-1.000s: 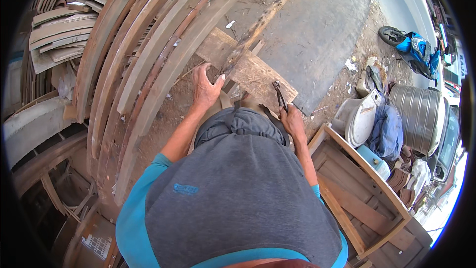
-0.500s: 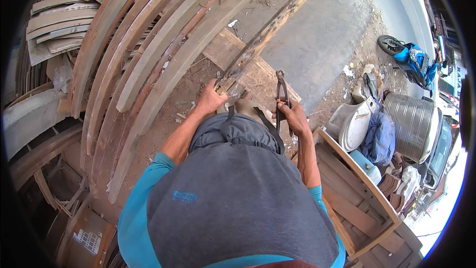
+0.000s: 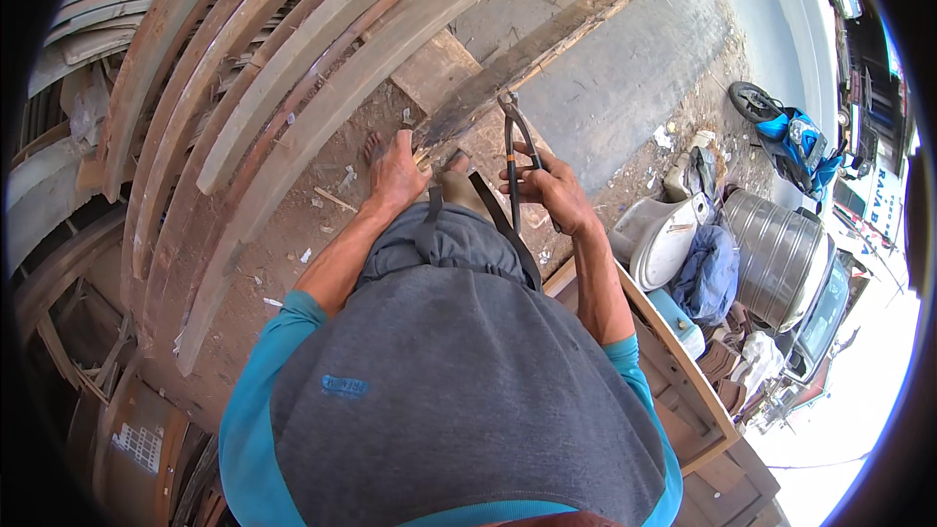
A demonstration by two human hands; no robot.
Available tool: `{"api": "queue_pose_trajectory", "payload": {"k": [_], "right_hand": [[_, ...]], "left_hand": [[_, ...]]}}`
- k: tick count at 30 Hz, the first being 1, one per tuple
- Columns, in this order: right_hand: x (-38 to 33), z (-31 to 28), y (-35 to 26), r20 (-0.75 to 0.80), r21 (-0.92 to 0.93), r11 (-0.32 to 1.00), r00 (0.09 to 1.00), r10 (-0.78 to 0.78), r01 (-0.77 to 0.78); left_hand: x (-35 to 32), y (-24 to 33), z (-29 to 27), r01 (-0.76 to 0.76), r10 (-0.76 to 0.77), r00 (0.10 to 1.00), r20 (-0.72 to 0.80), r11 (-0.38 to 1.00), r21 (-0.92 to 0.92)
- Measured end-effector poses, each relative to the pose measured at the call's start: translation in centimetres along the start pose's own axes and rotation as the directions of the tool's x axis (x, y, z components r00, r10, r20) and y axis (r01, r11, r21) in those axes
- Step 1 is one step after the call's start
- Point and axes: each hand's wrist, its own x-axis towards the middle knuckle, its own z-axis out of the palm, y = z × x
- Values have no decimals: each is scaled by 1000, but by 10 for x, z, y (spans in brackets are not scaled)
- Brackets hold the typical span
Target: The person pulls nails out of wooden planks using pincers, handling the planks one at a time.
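A long weathered wooden beam (image 3: 571, 34) slants from near my knees up to the far right. My left hand (image 3: 396, 176) is closed on its near end, the thumb raised along the side. In my right hand (image 3: 558, 193) are pincers (image 3: 511, 127) with dark handles and an orange band. Their handles stand somewhat apart, and the jaws are at the beam's right edge; I cannot tell whether they bite on anything. Beneath the beam lies a flat wooden board (image 3: 437, 73), set crosswise. My bare foot (image 3: 374, 148) shows left of the beam's end.
Several curved wooden timbers (image 3: 293, 127) lean at the left. To my right are a panelled wooden door or frame (image 3: 673, 371), a white toilet bowl (image 3: 664, 239), a ribbed metal drum (image 3: 776, 259) and a blue cloth (image 3: 710, 275). A blue motorcycle (image 3: 795, 141) stands farther off.
The beam has turned, now showing a broader dark face. My right hand has moved left and farther away, bringing the pincers' jaws to the beam. The left hand has shifted slightly.
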Motion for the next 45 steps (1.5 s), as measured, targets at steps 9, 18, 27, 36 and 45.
{"api": "queue_pose_trajectory", "payload": {"k": [9,18,27,36,45], "right_hand": [[11,-38,-21,160,51,991,981,111,-120],[25,-61,-31,292,169,953,937,194,-250],[38,-86,-13,439,301,891,879,186,-339],[50,-100,7,610,484,729,784,115,-484],[38,-76,3,494,350,799,821,286,-489]], "left_hand": [[-3,-5,9,-39,41,998,-48,998,42],[-5,-6,12,-52,57,997,-58,995,90],[-8,-7,15,-115,131,985,-111,983,142],[-7,-5,14,-154,177,978,-108,969,193],[-8,-4,21,-116,155,974,-162,966,231]]}}
